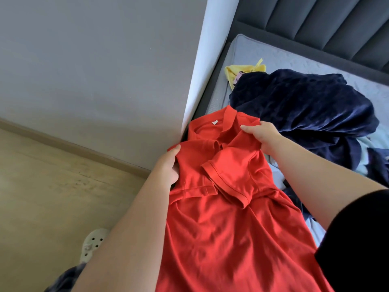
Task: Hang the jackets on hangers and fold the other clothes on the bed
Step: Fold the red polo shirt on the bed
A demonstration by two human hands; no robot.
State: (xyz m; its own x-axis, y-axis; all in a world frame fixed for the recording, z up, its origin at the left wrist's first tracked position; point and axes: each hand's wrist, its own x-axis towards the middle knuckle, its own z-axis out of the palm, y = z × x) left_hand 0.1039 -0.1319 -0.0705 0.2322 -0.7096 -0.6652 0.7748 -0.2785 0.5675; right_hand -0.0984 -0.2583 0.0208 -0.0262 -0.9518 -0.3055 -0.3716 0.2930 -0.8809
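Bare forearms reach up from the bottom edge, the right one coming out of a black sleeve. Between them spreads the red polo shirt, its lower part closest to the camera and its collar pointing away toward the bed.

The left hand grips the shirt at one shoulder, thumb laid on top of the cloth and the fingers curled under it. The right hand pinches the other shoulder just beside the collar, with the thumb on top and the fingers hidden behind the fabric. Both short sleeves lie turned in across the chest, one overlapping the other. A small white label shows inside the neck. Whether the shirt's lower part rests on anything cannot be told.

Just past the right hand, a dark navy velvety garment lies crumpled on the grey mattress. A yellow garment peeks out from behind it, near the mattress corner. Pale blue cloth shows at the right edge. A dark padded headboard stands behind the bed.

To the left, a grey wall ends in a white corner edge next to the shirt's collar. Below it lies a beige floor, with a pale perforated clog partly hidden by the left forearm.
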